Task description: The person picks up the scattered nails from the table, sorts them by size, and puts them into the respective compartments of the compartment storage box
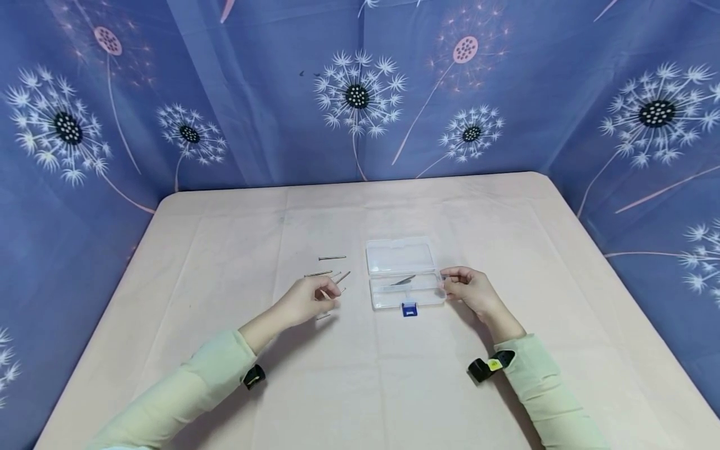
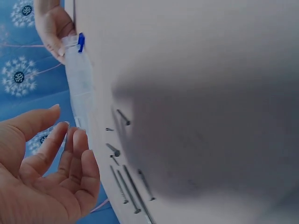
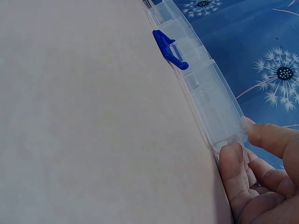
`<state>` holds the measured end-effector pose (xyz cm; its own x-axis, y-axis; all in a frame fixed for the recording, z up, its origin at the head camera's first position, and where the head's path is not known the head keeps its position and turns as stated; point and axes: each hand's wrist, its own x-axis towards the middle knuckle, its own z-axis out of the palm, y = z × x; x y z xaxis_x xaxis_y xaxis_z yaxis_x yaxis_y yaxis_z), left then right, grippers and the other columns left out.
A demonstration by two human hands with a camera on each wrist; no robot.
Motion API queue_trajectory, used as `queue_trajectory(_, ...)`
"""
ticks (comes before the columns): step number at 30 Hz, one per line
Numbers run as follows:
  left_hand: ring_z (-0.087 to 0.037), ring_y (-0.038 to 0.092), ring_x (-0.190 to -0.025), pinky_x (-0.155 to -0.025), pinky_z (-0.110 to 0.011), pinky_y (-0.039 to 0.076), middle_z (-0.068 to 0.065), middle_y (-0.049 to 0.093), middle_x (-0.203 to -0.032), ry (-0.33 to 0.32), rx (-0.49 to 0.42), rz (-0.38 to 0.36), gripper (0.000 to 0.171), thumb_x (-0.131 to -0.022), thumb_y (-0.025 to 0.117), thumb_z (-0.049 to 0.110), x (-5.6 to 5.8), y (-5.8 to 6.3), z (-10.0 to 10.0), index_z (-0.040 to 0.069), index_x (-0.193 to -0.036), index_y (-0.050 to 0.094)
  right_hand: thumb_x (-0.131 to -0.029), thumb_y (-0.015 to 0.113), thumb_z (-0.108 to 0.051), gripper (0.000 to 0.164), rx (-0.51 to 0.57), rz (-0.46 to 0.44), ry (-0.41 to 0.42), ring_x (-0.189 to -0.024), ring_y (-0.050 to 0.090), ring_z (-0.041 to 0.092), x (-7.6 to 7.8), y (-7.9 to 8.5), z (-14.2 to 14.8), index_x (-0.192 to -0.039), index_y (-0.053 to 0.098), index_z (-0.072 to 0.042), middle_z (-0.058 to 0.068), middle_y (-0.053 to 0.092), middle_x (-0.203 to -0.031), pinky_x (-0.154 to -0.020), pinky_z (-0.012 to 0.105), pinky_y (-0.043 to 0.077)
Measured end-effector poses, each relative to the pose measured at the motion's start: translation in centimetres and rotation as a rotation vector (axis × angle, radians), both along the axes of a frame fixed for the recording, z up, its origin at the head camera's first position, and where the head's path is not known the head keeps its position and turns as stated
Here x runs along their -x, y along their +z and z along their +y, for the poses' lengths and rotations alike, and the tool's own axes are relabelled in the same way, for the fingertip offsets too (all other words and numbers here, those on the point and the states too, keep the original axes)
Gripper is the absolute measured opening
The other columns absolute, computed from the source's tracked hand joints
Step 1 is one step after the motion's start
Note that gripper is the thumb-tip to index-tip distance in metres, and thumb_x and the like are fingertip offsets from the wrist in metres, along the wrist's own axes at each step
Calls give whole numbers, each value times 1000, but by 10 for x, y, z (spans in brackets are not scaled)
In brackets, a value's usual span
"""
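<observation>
Several slim grey metal screws lie on the pale pink cloth-covered table, left of an open, clear plastic box with a blue latch. The left hand hovers by them, fingers loosely bent, nothing visibly held; the right hand pinches the box's right end. Bracing the box there while lifting each screw by its shank would likely work best. No brand or lettering is legible; the yellow patch on the black wrist device is too small to read.

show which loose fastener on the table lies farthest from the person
The topmost fastener in the head view, lying apart beyond the left hand; the others lie nearer the person.
</observation>
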<state>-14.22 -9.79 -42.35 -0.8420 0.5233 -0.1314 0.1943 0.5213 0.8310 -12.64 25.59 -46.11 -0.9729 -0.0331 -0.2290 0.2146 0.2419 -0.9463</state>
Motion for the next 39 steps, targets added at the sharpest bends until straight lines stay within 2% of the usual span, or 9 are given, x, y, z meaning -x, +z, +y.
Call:
queue_trajectory(7,-12,58,-77,-72,-24,49,-6,66,-88,7,48,59,13,-81,69,6,-5,-9,-9,-1,-92,65,-87,59,0,42,0,-1,-10,-64,56,0,-1,-1,0,-122,47,19,-7,58,-80,-56,15,49)
queue_trajectory(19,-8,48,-63,-55,-18,43,1,58,-71,5,102,52,11,-76,73,3,-14,-24,-24,4,-77,62,-87,58,0,40,-8,1,-11,-66,57,1,-2,1,-3,-121,48,19,-5,59,-83,-58,15,50)
queue_trajectory(26,-7,46,-62,-58,-19,40,5,55,-66,25,169,106,10,-78,70,4,-16,-26,-23,8,-72,62,-88,60,-1,42,4,-5,-16,-66,56,0,-2,1,-3,-122,47,18,-7,59,-81,-58,15,50)
queue_trajectory(34,-9,46,-67,-64,-26,43,3,54,-71,-49,315,179,12,-85,64,5,-16,-22,-17,9,-74,61,-88,60,-2,42,-2,-3,-15,-66,56,1,-2,3,-2,-123,48,18,-5,58,-83,-59,15,51)
queue_trajectory(39,-11,48,-73,-69,-30,45,1,54,-75,-60,356,179,12,-88,61,5,-17,-19,-16,8,-77,59,-88,61,-3,43,-9,-9,-15,-66,56,1,-2,2,-2,-123,48,17,-5,58,-83,-58,16,51)
